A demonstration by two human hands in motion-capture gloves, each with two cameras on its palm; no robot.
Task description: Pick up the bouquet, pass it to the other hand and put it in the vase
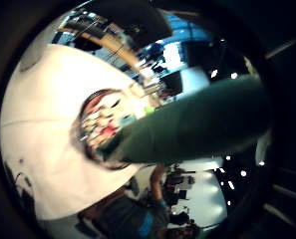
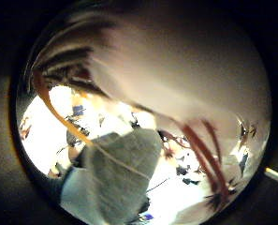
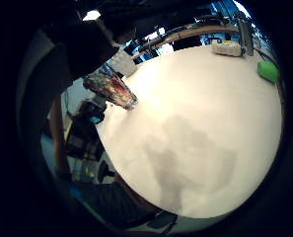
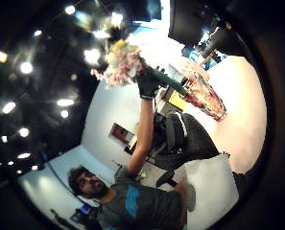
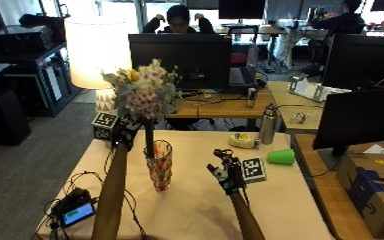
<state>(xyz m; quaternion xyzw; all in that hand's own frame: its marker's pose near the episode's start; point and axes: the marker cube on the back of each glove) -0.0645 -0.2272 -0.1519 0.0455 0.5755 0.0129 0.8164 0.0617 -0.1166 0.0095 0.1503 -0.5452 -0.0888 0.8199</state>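
bouquet [image 5: 145, 92] stem tips behind vase [image 5: 159, 171] rim, depth inside unclear

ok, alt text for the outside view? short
The left hand holds a bouquet upright, its green stem just above the mouth of a patterned glass vase standing on the table. The right hand hovers open beside the vase, holding nothing; a green cup lies further right.

Glossy patterned glass vase [image 5: 159, 165], matt pale table [image 5: 198, 210], smooth green plastic cup [image 5: 281, 156]
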